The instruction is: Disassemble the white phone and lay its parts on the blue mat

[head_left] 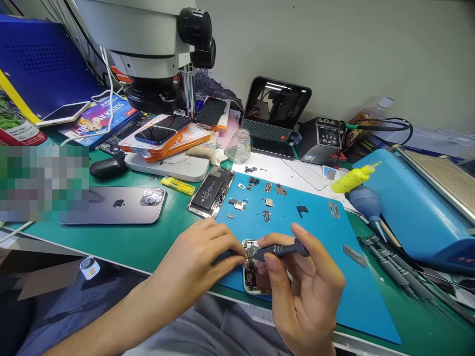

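An opened phone [249,283] with bare inner parts lies on a blue work mat [315,291] near the front edge. My left hand [202,252] comes in from the left, thumb and index fingertips pinched at the phone's upper left rim. Between the thumb and fingers of my right hand [308,287] is a dark grey screwdriver [285,249], held almost level. Its tip points left into the upper part of the phone, where my fingers partly cover it. Past the phone, small parts such as a camera module [254,181] and a metal bracket [268,202] are spread on the mat.
A detached phone screen [211,192] lies at the mat's left edge, beside a yellow lighter [178,186]. Further left is a dark phone [115,205]. A microscope [148,54] overhangs the back left. Tweezers [401,269] and a blue air blower [365,202] lie right.
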Available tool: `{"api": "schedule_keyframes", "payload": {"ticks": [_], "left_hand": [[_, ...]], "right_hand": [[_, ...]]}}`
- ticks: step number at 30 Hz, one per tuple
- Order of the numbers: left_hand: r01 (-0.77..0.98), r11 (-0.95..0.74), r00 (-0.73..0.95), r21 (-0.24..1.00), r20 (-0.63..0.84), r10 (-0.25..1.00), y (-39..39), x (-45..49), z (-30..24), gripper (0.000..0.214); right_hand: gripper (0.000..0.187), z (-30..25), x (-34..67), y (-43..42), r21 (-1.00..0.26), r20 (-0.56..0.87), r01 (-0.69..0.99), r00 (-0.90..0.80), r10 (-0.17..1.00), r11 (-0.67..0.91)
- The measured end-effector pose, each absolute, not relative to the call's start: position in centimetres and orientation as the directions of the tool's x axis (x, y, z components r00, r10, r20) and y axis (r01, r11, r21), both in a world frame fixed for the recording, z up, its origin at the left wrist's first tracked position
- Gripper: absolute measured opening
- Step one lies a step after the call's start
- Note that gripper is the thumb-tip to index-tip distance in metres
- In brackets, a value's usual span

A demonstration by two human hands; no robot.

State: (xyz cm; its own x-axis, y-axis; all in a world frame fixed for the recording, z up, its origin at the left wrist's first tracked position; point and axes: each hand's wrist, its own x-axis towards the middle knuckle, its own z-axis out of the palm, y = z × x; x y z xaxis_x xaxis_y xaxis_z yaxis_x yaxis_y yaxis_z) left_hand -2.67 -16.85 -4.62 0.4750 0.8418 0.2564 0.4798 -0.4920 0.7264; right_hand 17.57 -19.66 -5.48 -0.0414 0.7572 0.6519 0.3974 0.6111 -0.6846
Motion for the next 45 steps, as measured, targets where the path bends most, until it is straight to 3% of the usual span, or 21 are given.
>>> {"api": "schedule_keyframes", "payload": {"ticks": [10, 16, 27, 31, 35, 40, 45], "left_hand": [[0.454, -0.233, 0.318, 0.860, 0.088, 0.944, -17.7, -3.0, -3.8, 0.022], [0.467, -0.223, 0.314, 0.856, 0.075, 0.946, -17.6, -3.0, -3.8, 0.037], [0.403, -0.154, 0.333, 0.902, 0.012, 0.943, -16.8, -3.3, -3.0, 0.024], [0.458, -0.202, 0.288, 0.866, 0.071, 0.955, -15.7, -3.7, -2.0, 0.018], [0.491, -0.295, 0.329, 0.820, 0.139, 0.934, -14.3, -3.6, -1.4, 0.016], [0.534, -0.502, 0.448, 0.680, 0.277, 0.850, -11.7, -1.8, -0.5, 0.011], [0.543, -0.674, 0.596, 0.501, 0.336, 0.729, -8.1, 2.2, -0.2, 0.006]], "right_hand": [[0.071, -5.6, 18.0, -19.7, -0.584, 0.695, 0.452, -0.151, 0.703, 0.674], [0.074, -5.2, 17.9, -19.6, -0.526, 0.710, 0.474, -0.212, 0.671, 0.706], [0.055, -3.9, 18.2, -19.1, -0.414, 0.718, 0.497, -0.336, 0.609, 0.763], [0.055, -3.5, 18.3, -19.3, -0.457, 0.694, 0.481, -0.333, 0.638, 0.748], [0.047, -3.6, 18.0, -19.0, -0.364, 0.750, 0.475, -0.360, 0.555, 0.801], [0.037, -3.9, 17.8, -18.6, -0.325, 0.758, 0.520, -0.357, 0.546, 0.790], [0.047, -3.8, 17.7, -18.8, -0.336, 0.757, 0.491, -0.367, 0.540, 0.804]]}}
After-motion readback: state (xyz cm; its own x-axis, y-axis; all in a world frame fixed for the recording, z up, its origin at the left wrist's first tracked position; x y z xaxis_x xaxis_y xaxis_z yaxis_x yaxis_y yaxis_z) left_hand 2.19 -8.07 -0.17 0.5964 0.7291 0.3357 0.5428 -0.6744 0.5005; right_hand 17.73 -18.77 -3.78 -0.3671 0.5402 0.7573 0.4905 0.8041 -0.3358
